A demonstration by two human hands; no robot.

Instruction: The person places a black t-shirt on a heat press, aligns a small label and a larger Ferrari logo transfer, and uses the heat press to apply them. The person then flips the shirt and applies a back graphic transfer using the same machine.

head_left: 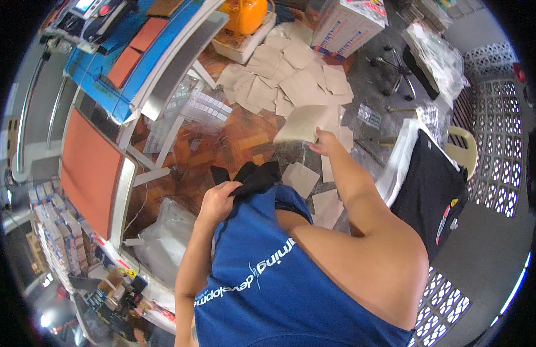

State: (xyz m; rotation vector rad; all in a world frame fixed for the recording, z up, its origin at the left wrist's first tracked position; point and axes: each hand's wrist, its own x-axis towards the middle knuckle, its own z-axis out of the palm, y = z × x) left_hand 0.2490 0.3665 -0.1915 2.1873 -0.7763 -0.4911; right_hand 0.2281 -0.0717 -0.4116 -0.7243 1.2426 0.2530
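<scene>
My right hand (327, 143) is stretched out ahead, its fingers pinched on the near edge of a tan paper sheet (303, 122). The sheet hangs above many similar tan sheets (302, 85) scattered and overlapping on the floor. Close to my body, my left hand (217, 202) grips a bunched black cloth (255, 176). Its fingers are wrapped round the fabric, and the cloth's full shape cannot be seen. More loose sheets (301, 179) lie on the floor below my right forearm.
On my left stands a work frame with a blue top (100, 72) and an orange-red board (89, 173). A black garment (427, 191) is draped at the right, beside a cream chair (461, 147). Ahead are a carton (350, 26), an orange round object (245, 16) and a wheeled chair base (398, 70).
</scene>
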